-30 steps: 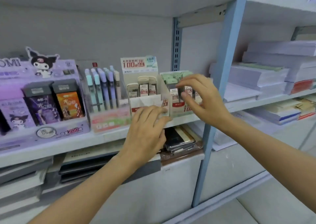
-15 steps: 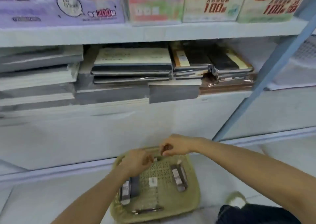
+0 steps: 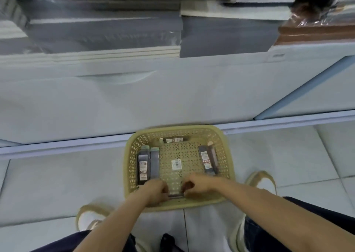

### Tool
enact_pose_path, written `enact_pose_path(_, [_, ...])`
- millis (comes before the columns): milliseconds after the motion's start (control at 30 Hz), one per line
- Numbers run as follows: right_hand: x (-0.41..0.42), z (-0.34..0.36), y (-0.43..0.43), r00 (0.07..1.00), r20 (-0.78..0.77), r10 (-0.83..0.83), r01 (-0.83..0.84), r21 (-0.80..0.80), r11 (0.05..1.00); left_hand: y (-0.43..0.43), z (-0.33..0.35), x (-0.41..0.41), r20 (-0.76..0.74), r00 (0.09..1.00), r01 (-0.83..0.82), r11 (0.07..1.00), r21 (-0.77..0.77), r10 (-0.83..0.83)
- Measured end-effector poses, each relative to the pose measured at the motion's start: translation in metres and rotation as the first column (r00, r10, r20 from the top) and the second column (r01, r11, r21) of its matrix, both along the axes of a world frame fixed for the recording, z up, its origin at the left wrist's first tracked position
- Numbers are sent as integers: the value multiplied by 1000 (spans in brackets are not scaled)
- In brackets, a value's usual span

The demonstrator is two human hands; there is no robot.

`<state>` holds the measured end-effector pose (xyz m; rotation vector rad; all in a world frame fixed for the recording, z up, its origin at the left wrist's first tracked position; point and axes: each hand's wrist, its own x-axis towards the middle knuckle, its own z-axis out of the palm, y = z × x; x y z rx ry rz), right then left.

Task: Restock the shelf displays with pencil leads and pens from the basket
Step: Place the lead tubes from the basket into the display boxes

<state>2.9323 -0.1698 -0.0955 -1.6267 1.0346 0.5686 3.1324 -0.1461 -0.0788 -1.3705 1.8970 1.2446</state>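
Yellow-green plastic basket (image 3: 226,155) sits on the tiled floor (image 3: 57,184) at the foot of the shelf unit (image 3: 115,102). Inside it, two lead cases (image 3: 144,167) lie side by side at 9 o'clock, one at 12, and two more at 3. At 6 o'clock a slim dark pen (image 3: 175,195), blurred, lies crosswise along the near wall. The left hand (image 3: 155,191) grips its left end, fingers curled round it. The right hand (image 3: 197,184) is curled at the other end; whether it grasps the pen cannot be told.
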Motion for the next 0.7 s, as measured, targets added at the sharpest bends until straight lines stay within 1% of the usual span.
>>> enact_pose_path(167, [0,-7,3,999,34,-37,35,63,997,0,-8,5,-31,997,-65,994,86,68])
enact_pose_path(267, [-3,-7,3,997,61,-42,39,42,998,-2,-7,9,-106,981,-155,985,70,162])
enact_pose_path(333, [-3,-5,1,993,94,-71,68,35,997,-3,-2,11,-147,964,-209,974,89,220])
enact_pose_path(400, [-6,2,-7,983,142,-116,118,-2,993,-6,4,13,-205,917,-329,939,100,343])
enact_pose_path(433, [-9,7,-13,973,168,-156,162,-21,987,-8,8,14,-249,863,-428,898,101,440])
enact_pose_path(467, [-12,11,-20,960,194,-204,214,-33,976,-12,12,15,-299,779,-545,831,113,552])
enact_pose_path(500, [-16,16,-26,943,219,-250,265,-40,964,-16,16,16,-350,660,-660,735,154,665])
enact_pose_path(533, [-19,20,-31,925,244,-292,310,-40,950,-20,21,16,-386,512,-753,618,228,767])
enact_pose_path(567, [-21,23,-34,903,273,-331,353,-34,935,-23,25,16,-401,357,-811,493,315,843])
enact_pose_path(600, [-20,26,-36,874,307,-377,401,-16,916,-25,28,16,-405,212,-834,381,399,889])
enact_pose_path(633, [-17,27,-36,832,341,-437,460,18,888,-26,30,15,-404,91,-830,293,474,910])
enact_pose_path(667, [-13,28,-35,778,369,-508,524,64,849,-25,31,13,-396,2,-809,234,539,918])
enact_pose_path(700, [-7,30,-34,722,386,-574,580,116,807,-24,32,11,-383,-54,-779,201,594,922])
